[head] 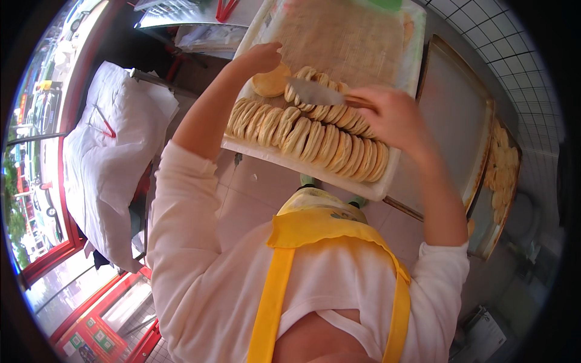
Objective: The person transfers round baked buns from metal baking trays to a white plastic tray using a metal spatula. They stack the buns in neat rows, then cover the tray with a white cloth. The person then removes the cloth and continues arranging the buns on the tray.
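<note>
My right hand is closed around the wooden handle of a metal spatula or scraper. Its blade lies over the back row of flatbreads, which stand on edge against one another. A longer row of upright flatbreads runs along the near edge of a white plastic tray. Beside the rows, at the left, a round golden flatbread lies flat or nearly so. My left hand is just above it with the fingers bent; whether it touches that bread cannot be told.
At the right lies a large metal baking tray with browned rims; another tray beyond holds pale dough pieces. A white cloth cover with red-handled tongs is at the left. Another red tool rests on the far metal surface.
</note>
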### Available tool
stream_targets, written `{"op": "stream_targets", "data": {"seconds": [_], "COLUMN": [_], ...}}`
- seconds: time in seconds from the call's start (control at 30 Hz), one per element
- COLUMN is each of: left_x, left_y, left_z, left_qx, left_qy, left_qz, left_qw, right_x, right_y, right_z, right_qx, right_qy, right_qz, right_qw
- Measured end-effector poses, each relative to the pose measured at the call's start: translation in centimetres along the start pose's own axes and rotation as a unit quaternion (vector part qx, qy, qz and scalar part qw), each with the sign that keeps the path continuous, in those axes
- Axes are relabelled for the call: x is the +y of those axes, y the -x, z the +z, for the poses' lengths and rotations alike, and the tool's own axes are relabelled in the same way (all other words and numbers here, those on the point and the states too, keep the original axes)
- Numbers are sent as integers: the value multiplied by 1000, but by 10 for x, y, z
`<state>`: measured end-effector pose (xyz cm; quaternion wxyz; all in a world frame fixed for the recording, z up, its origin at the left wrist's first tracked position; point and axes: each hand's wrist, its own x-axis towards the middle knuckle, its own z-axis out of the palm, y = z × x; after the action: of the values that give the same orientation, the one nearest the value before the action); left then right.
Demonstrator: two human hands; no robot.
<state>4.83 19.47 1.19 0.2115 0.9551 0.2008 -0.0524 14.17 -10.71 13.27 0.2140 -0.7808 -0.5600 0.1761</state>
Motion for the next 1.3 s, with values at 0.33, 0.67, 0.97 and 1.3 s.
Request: {"op": "stream_targets", "data": {"seconds": [0.33, 0.67, 0.97, 1.3], "left_x": [-4, 22, -34, 1], "left_y": [-27, -2, 28, 13], "left_z": [7, -1, 32, 17], "left_qx": [-303, -87, -40, 16], "left_qy": [-208, 230, 185, 70], "left_qz": [-12, -208, -84, -214], "left_qw": [930, 947, 978, 974], "right_x": [70, 74, 76, 144], "right_y": [108, 169, 182, 387], "right_z": [-31, -7, 11, 4], "right_qx": [131, 235, 288, 433], "right_qy": [-142, -218, -216, -316], "right_qz": [152, 168, 127, 238], "right_qw": [969, 932, 924, 810]}}
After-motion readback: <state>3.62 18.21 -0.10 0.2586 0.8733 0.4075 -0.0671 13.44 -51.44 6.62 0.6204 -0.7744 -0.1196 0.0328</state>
